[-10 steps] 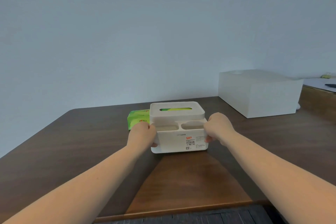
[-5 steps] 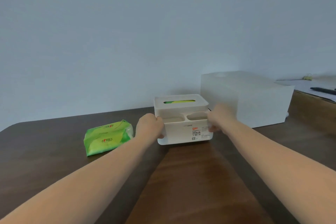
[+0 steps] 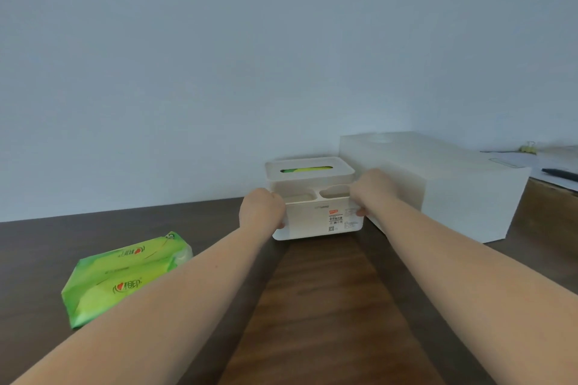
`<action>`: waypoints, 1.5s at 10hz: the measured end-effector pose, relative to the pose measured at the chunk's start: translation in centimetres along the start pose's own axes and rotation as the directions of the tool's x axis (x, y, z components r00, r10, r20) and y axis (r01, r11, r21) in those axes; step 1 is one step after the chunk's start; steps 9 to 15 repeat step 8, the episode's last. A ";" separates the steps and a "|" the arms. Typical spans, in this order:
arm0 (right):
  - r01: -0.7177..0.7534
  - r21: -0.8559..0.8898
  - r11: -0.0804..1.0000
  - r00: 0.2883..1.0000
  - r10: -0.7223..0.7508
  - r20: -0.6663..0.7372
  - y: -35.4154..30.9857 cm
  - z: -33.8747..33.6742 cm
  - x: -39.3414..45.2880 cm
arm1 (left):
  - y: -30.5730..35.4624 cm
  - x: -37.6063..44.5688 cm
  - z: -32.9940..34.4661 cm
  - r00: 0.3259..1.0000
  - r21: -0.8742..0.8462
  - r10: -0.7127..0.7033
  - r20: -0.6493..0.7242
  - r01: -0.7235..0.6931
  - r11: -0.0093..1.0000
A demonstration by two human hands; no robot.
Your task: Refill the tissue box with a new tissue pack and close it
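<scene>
Against the wall, box [image 3: 316,212] sits on worktop [image 3: 328,306], long axis left-right (lid on); left hand [image 3: 262,211] and right hand [image 3: 373,189] fingers clasp its ends. Pack [image 3: 125,275] lies well left, a white bin [image 3: 453,191] just right.

One tissue box [image 3: 316,206], one tissue pack [image 3: 125,278], two hands [image 3: 262,209].

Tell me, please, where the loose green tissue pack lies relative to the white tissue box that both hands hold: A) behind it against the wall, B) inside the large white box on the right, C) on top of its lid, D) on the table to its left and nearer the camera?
D: the green tissue pack lies flat on the table, left of the tissue box and apart from it.
</scene>
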State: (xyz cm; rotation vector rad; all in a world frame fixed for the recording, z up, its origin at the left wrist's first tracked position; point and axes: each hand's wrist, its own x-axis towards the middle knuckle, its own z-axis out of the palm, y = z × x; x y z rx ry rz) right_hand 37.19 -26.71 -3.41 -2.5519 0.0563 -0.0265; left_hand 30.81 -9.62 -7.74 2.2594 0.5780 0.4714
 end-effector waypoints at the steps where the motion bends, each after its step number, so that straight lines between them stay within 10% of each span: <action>1: 0.008 0.049 0.999 0.997 -0.004 -0.071 0.0 0.2 1.1 | 0.3 1.0 0.8 1.000 0.024 0.001 0.006 -0.001 1.000; 15: 0.161 0.051 0.986 0.981 -0.154 -0.119 2.3 -1.3 -1.5 | -3.1 -2.6 1.6 0.994 -0.011 -0.003 -0.106 0.002 1.000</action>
